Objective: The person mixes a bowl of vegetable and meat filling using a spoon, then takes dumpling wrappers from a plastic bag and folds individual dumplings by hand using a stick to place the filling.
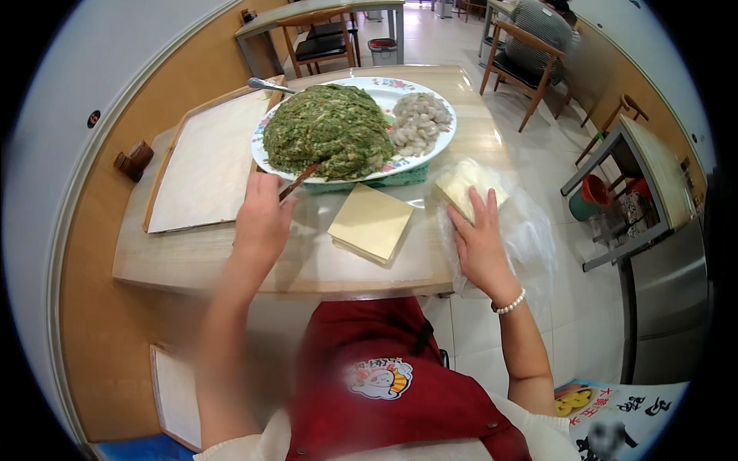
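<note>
My left hand (263, 216) holds a thin brown stick or spatula (298, 181), its tip at the edge of a big mound of chopped green filling (328, 129). The mound sits on an oval floral plate (380, 85), beside a heap of peeled raw shrimp (421, 122). A metal spoon handle (270, 86) sticks out behind the filling. In front of the plate lies a stack of square yellow dough wrappers (372, 222). My right hand (479, 236) rests with spread fingers on another stack of wrappers (470, 187), partly wrapped in a clear plastic bag (527, 230).
A wood-framed tray with a white surface (204, 161) lies at the left of the table (190, 262). The plate stands on a green support (403, 177). Brown containers (134, 161) stand by the left wall. Farther off, a person (536, 34) sits on a wooden chair.
</note>
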The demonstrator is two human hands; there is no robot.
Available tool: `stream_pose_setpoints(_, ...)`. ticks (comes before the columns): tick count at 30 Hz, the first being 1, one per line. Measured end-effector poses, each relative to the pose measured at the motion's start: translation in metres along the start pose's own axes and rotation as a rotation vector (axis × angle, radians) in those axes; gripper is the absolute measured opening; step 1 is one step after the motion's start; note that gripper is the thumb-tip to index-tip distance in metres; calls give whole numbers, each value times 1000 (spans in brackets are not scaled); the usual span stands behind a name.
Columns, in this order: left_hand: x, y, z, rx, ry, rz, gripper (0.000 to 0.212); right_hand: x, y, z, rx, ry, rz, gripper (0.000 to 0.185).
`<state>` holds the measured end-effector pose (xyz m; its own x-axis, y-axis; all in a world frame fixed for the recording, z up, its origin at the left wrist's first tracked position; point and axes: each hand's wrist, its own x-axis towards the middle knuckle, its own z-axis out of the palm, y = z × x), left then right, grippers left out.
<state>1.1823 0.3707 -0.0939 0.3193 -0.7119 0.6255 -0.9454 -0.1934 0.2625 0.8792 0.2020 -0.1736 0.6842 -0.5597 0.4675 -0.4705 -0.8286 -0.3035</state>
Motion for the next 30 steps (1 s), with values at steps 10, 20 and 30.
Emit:
stream_pose_setpoints(10, -7, -15, -23, 41, 45, -27, 15, 43, -18, -32, 120, -120, -85, 37)
stream_pose_setpoints(20, -14, 12, -5, -365, 194, -138, 23, 57, -42, 15, 584, -350, -48, 37)
stream_pose_setpoints(30, 19, 36, 1, -112, 298, 232, 17, 23, -68, 27, 490, -39, -4, 36)
